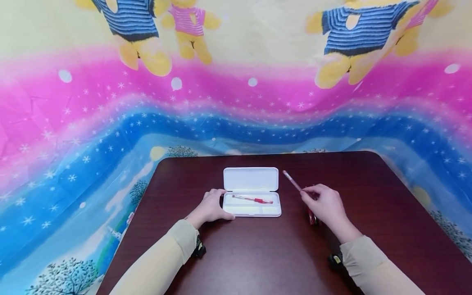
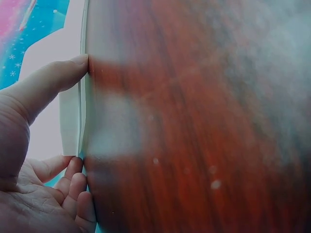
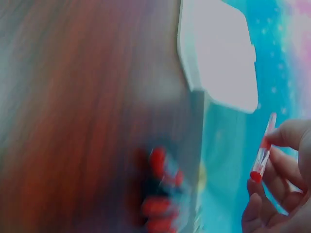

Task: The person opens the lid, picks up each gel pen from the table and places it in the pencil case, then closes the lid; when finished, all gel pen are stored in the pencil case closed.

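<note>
A white pencil case [image 1: 250, 211] lies on the table with its lid [image 1: 250, 179] raised at the back. Inside it rests one clear pen with a red grip [image 1: 258, 200]. My left hand [image 1: 211, 207] holds the case at its left end, thumb at the front edge and fingers at the far side. To the right of the case, my right hand [image 1: 327, 205] pinches another clear and red pen [image 3: 262, 158] between thumb and fingers, raised above the table and tilted. Several more red pens [image 1: 312, 217] lie beneath the right hand, partly hidden by it and blurred in the right wrist view.
The dark red-brown wooden table [image 1: 258, 254] has rounded far corners. Behind and beside it hangs a colourful cloth [image 1: 236, 98] with bears and snowflakes. A dark wrist camera [image 1: 199, 248] sits on the left wrist, and another [image 1: 334, 260] on the right.
</note>
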A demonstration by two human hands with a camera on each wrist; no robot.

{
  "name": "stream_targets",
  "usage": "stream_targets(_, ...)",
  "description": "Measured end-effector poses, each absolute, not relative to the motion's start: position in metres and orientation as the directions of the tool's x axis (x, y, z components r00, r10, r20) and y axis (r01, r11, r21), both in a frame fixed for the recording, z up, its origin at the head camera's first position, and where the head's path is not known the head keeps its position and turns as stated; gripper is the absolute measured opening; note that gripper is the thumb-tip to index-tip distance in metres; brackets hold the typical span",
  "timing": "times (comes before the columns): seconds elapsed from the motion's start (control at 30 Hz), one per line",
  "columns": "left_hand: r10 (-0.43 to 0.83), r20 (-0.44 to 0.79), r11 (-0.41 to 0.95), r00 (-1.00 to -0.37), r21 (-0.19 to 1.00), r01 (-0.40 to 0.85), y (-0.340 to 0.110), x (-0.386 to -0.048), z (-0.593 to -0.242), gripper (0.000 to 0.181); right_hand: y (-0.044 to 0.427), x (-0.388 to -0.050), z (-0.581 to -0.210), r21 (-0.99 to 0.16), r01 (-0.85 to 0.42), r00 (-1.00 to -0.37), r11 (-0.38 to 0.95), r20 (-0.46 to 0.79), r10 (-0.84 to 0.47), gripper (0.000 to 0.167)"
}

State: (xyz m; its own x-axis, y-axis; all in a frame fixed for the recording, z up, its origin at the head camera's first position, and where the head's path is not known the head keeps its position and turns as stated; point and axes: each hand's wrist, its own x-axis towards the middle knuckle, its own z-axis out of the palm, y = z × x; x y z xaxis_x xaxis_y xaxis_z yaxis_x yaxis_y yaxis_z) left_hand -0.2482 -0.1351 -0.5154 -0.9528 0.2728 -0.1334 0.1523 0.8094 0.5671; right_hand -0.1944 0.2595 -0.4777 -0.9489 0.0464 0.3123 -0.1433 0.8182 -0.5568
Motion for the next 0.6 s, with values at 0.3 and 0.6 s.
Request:
stream_targets(0.3,0.278,-0.117,0.819,-0.953,0.548,0.172,-0.134,-0.250,-0.518,0.106,0.209,-0.218,-0.470,-0.476,-0.352,-0.919,0.806,0.337,-0.203,0.016)
stream_targets(0.6,0.273,-0.114,0.820,-0.955,0.547,0.169,-0.134,-0.251,-0.517,0.107,0.175,-0.237,-0.475,-0.420,-0.441,-0.895,0.793,0.269,-0.356,0.014)
